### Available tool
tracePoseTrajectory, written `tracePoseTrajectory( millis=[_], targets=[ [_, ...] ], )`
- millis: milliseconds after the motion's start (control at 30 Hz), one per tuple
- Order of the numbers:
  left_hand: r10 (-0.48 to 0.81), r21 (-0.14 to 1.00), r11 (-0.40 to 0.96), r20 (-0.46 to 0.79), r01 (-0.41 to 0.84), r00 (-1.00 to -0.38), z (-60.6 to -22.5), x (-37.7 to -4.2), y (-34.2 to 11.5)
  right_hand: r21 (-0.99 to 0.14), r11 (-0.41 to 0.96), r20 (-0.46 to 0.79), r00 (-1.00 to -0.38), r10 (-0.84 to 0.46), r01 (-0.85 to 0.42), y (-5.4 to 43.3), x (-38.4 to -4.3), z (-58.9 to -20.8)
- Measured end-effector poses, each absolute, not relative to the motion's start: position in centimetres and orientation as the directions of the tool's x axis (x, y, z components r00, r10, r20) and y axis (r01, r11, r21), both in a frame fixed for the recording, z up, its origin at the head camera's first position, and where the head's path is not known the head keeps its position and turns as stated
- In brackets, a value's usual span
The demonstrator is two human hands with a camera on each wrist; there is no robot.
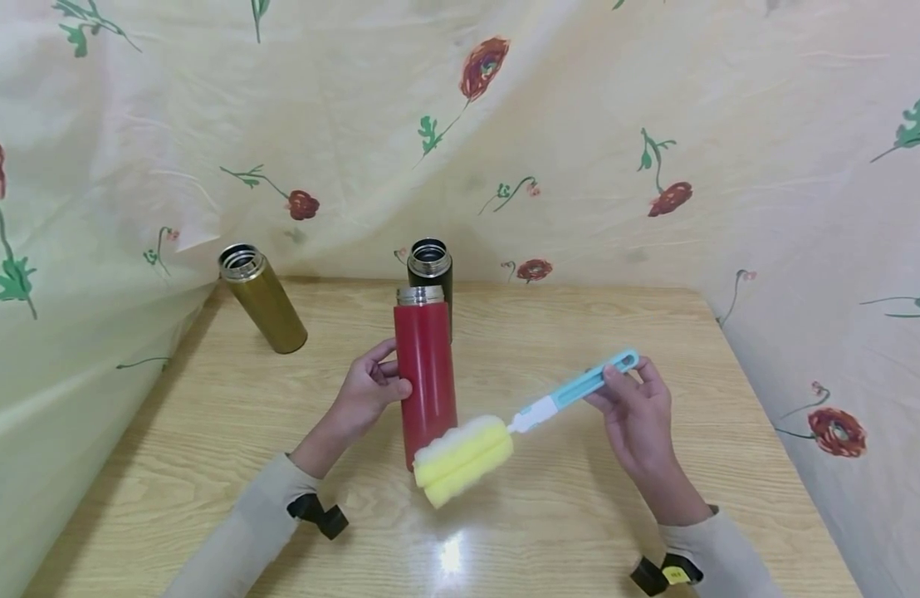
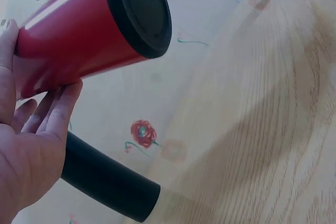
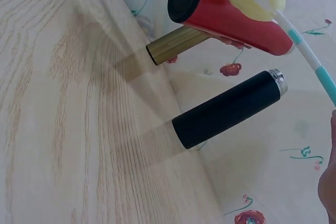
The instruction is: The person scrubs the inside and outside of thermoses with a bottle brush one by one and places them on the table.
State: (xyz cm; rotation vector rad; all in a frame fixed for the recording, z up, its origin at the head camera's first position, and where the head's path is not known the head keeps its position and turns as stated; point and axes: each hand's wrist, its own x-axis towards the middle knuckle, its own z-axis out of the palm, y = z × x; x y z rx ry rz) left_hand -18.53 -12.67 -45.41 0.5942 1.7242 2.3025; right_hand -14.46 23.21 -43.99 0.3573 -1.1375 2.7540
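While the left hand holds the red vacuum flask by its side, thumb and fingers part-curled round the body, the right hand pinches the far end of a sponge bottle brush between thumb and fingers. The red flask is lidless and raised clear of the wood-grain tabletop, just in front of the black flask. Its steel-rimmed mouth points up and away from the person, and its black base shows toward the near side; in the right wrist view its long axis crosses at an angle to that of the black flask, which stands upright. The brush slants across the space between the hands: its blue-and-white handle runs from the right hand down to the left, and the yellow and white sponge head points left and toward the person. That head overlaps the lower part of the red flask in the head view; whether they touch cannot be told. The gold flask stands open-mouthed at the back left, well apart from the black one, near the flower-patterned cloth.
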Motion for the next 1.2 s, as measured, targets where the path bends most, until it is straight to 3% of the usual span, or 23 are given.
tracePoseTrajectory(
  millis=[500, 1200],
  targets=[
    [0.468, 0.977, -0.199, 0.161, 0.074, -0.869, -45.8, -18.0, -12.7, -0.679, -0.703, 0.172, -0.977, 0.128, -0.211, 23.5, -15.3, -43.8],
    [0.507, 0.975, -0.204, 0.184, 0.091, -0.842, -46.0, -17.6, -12.5, -0.602, -0.772, 0.071, -0.976, 0.205, -0.206, 22.8, -17.6, -41.6]
  ],
)
